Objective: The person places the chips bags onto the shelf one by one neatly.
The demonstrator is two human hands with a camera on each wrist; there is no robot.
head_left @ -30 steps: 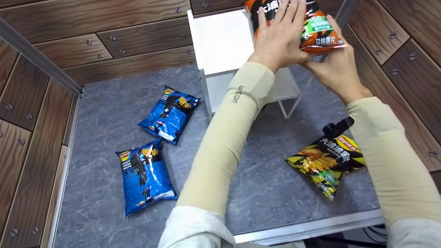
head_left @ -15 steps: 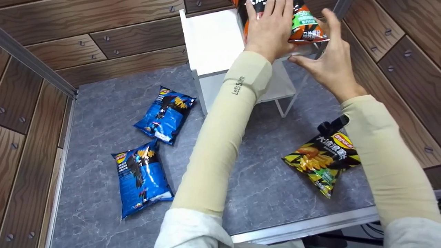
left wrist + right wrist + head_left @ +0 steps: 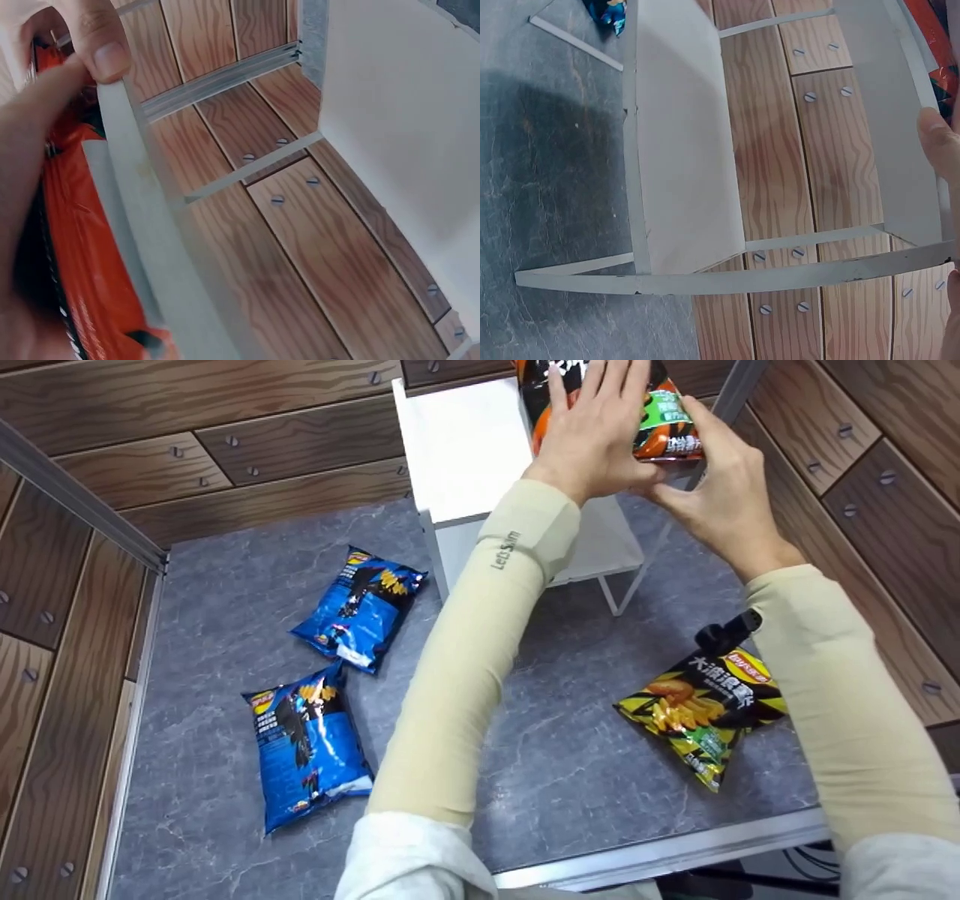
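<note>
On the upper tier of a white two-tier rack lies an orange and black bag of potato chips. My left hand rests over its face with spread, fairly straight fingers. Beside it, my right hand touches the bag's right side with the index finger, its thumb low near the tier's front edge. A thumb touches that white edge in the right wrist view. The left wrist view shows the orange bag along the tier's edge, a thumb pressing there. The right hand's other fingers are mostly hidden.
Two blue chip bags lie on the grey marbled surface at left. A black and yellow chip bag lies at right, partly under the right sleeve. Wood-patterned walls enclose the sides and back. The rack's lower tier is visible.
My right hand moved off the bag's right side with fingers spread, then came back against it. The bag and my left hand shifted slightly; the left hand stays on the bag.
</note>
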